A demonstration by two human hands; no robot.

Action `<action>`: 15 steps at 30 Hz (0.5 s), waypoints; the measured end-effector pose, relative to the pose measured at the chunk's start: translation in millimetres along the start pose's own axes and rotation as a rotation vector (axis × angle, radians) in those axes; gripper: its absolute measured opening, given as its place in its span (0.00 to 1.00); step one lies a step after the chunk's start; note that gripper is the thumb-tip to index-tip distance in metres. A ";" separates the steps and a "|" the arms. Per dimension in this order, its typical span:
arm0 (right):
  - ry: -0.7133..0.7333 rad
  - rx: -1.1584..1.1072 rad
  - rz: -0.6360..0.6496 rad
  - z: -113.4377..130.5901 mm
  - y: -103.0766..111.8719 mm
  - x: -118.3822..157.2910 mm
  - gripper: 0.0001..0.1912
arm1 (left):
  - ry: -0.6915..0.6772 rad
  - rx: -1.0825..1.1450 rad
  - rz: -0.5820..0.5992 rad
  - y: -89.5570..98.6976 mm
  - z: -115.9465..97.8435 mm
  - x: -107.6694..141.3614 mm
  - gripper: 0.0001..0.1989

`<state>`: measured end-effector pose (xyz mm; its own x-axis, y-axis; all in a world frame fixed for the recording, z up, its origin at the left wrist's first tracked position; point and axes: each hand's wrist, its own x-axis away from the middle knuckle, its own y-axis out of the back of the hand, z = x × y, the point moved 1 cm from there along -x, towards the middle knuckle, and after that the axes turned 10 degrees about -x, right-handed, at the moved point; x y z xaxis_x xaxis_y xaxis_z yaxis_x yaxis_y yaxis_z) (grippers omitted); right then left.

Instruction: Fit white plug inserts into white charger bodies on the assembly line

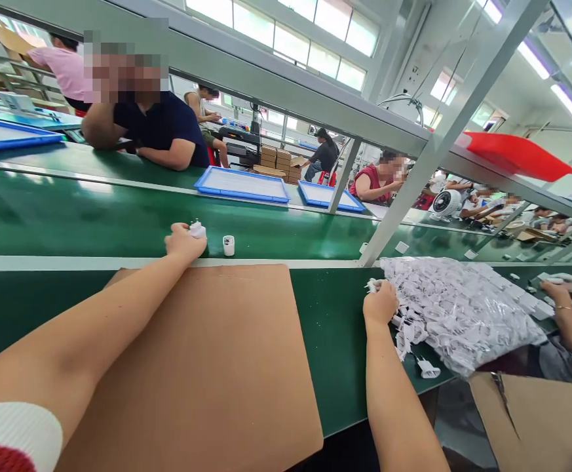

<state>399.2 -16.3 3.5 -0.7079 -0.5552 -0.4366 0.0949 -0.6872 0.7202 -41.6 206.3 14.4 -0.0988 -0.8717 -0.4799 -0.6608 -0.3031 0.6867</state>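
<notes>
My left hand [186, 244] is closed around a small white plug-like piece [197, 229] with thin prongs on top, held over the green conveyor belt [118, 223]. Just right of it, a white plastic housing [228, 245] stands upright on the belt. At the mouth of a clear plastic bag [462, 308] full of white plastic parts, my right hand [380, 303] pinches a small white plastic part [373, 286]. Loose white parts [429, 368] lie beside the bag on the green table. The fingers partly hide both held pieces.
A cardboard sheet [217, 367] covers the table in front of me. A slanted metal post [408, 190] rises beyond my right hand. Blue-rimmed trays [242, 185] line the far side, where a person in dark blue leans. Another worker's hand [558, 292] is at far right.
</notes>
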 end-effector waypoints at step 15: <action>0.048 -0.150 0.101 5.9 -10.8 3.7 0.21 | -0.241 -0.210 0.333 11.2 -35.5 1.8 0.19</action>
<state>391.4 -8.2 -2.7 -0.6554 -0.6445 -0.3937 0.2701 -0.6868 0.6748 -22.7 187.7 40.6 -0.4667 -0.8280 -0.3110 -0.4013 -0.1151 0.9087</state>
